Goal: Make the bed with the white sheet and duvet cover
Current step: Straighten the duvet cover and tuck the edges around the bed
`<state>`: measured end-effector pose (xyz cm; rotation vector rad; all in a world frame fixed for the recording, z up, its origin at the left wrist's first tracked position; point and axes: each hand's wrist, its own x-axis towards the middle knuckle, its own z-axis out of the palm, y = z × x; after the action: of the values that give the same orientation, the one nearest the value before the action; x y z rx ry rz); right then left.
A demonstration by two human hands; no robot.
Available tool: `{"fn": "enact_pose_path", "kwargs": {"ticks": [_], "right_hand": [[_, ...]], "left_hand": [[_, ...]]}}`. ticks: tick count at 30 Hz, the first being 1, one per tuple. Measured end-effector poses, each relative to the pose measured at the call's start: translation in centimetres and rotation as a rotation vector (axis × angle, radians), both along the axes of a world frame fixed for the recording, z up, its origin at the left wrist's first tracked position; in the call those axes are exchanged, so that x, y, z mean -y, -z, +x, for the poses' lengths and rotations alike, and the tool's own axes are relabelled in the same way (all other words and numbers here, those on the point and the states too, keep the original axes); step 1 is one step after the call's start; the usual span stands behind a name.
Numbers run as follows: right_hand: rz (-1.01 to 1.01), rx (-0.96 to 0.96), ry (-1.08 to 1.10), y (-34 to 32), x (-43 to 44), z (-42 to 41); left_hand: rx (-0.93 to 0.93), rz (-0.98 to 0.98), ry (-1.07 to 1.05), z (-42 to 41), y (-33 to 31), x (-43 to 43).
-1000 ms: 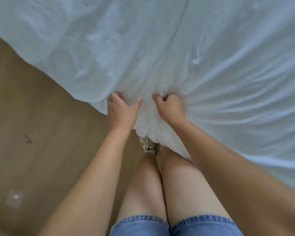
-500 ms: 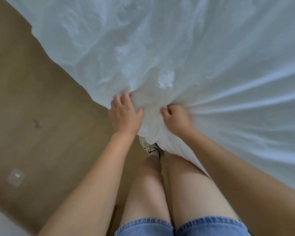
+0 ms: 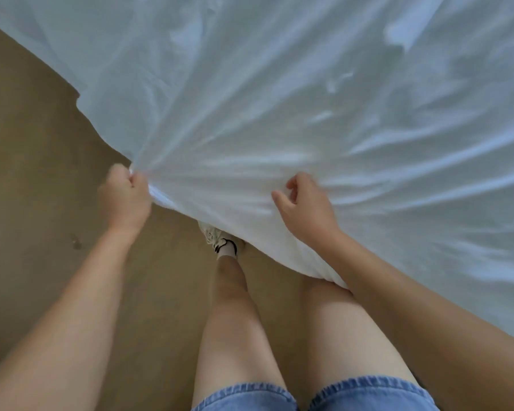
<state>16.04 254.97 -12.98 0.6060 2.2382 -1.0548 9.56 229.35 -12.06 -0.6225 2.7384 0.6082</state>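
Two hands now sit well apart along the near edge of the white sheet (image 3: pixel 279 114); half a second back they were side by side, bunching one clump of cloth. Left hand (image 3: pixel 125 203) has gone out to the left and grips the edge in a closed fist, with folds fanning away from it across the cloth. Right hand (image 3: pixel 306 212) lies on top of the sheet further right, fingers curled, thumb and forefinger parted; cannot tell whether any cloth is caught in them. Sheet fills the upper and right of the view. Its edge hangs over the wooden floor (image 3: pixel 36 143) and drapes against the right thigh, with one shoe (image 3: pixel 220 241) showing just below it. What lies beneath the sheet is hidden. Judgement: the bunch is let go and the edge is being spread wide, so the step in hand is drawing the sheet flat and square. Creases remain across the cloth; smoothing and tucking look not yet done.
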Motion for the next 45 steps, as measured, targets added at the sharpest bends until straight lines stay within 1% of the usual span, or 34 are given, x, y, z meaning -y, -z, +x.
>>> {"fn": "enact_pose_path", "kwargs": {"ticks": [2,3,4,7,9,11,13,14,16,18,19,21,23,24,25,26,27,28,29,30,33,34,38,41,42,43,45], "right_hand": [[0.05,0.004,0.0,0.6,1.0,-0.4],[0.077,0.014,0.01,1.0,1.6,-0.7],[0.096,0.031,0.038,1.2,2.1,-0.9],[0.091,0.076,0.157,1.4,4.9,-2.0],[0.065,0.101,0.194,1.1,7.8,-3.2],[0.044,0.101,0.254,1.1,10.3,-4.8],[-0.002,0.095,0.349,0.9,11.8,-6.5],[-0.023,0.091,0.386,0.8,12.1,-7.2],[-0.035,0.084,0.425,0.3,12.4,-8.1],[-0.026,0.042,0.429,-0.4,12.6,-8.6],[-0.026,0.006,0.412,-0.9,13.0,-8.8],[-0.029,-0.027,0.35,-1.6,14.3,-9.7],[-0.047,-0.013,0.302,-2.0,15.9,-10.7],[-0.059,-0.008,0.294,-2.2,16.7,-11.2],[-0.073,-0.014,0.299,-2.3,17.2,-11.9],[-0.085,-0.036,0.315,-2.5,17.7,-12.6],[-0.093,-0.071,0.336,-2.7,18.1,-13.5],[-0.096,-0.113,0.352,-3.0,18.5,-14.4],[-0.097,-0.157,0.362,-3.3,18.8,-15.3],[-0.095,-0.196,0.366,-3.6,19.2,-16.4],[-0.054,-0.246,0.357,-4.4,19.8,-19.3],[-0.033,-0.24,0.354,-4.5,19.9,-20.2],[0.01,-0.185,0.352,-4.8,20.3,-22.7],[-0.017,-0.141,0.353,-4.9,21.2,-24.0],[-0.048,-0.138,0.371,-5.1,21.6,-24.6],[-0.094,-0.147,0.4,-5.3,22.0,-25.4],[-0.19,-0.167,0.454,-5.6,22.7,-27.8]], "left_hand": [[0.134,-0.04,0.045,-1.4,1.0,3.3],[0.168,-0.021,0.077,-1.8,1.7,3.4],[0.165,0.049,0.078,-2.0,2.3,2.9],[0.064,0.4,-0.035,-2.6,2.9,0.0],[0.018,0.53,-0.062,-2.4,2.7,-0.6],[0.038,0.666,-0.076,-2.1,2.4,-1.1],[0.128,0.737,-0.074,-2.2,2.2,-1.9],[0.164,0.717,-0.046,-2.5,2.2,-2.3],[0.138,0.648,0.066,-3.5,1.7,-1.7],[0.006,0.601,0.165,-5.0,0.9,1.0],[-0.049,0.594,0.169,-5.8,0.6,3.1],[-0.089,0.541,0.129,-7.3,0.1,6.7],[0.021,0.527,0.119,-8.2,0.1,7.7],[0.086,0.56,0.108,-8.6,0.3,7.5],[0.112,0.594,0.076,-9.3,0.2,7.0],[0.098,0.63,0.025,-10.2,0.1,6.7],[0.043,0.661,-0.024,-11.4,0.0,6.9],[-0.021,0.651,-0.045,-12.7,-0.1,7.3],[-0.055,0.602,-0.024,-14.0,-0.2,7.6],[-0.034,0.558,0.015,-15.3,-0.3,7.6],[0.17,0.449,0.14,-17.8,-0.3,6.0],[0.186,0.398,0.19,-18.3,-0.2,5.8],[0.05,0.2,0.439,-18.8,-1.6,8.5],[-0.061,0.186,0.498,-19.6,-3.8,10.8],[-0.146,0.193,0.441,-20.8,-4.6,11.8],[-0.267,0.22,0.279,-22.7,-5.2,13.4],[-0.475,0.327,-0.194,-27.0,-5.9,18.0]]}}
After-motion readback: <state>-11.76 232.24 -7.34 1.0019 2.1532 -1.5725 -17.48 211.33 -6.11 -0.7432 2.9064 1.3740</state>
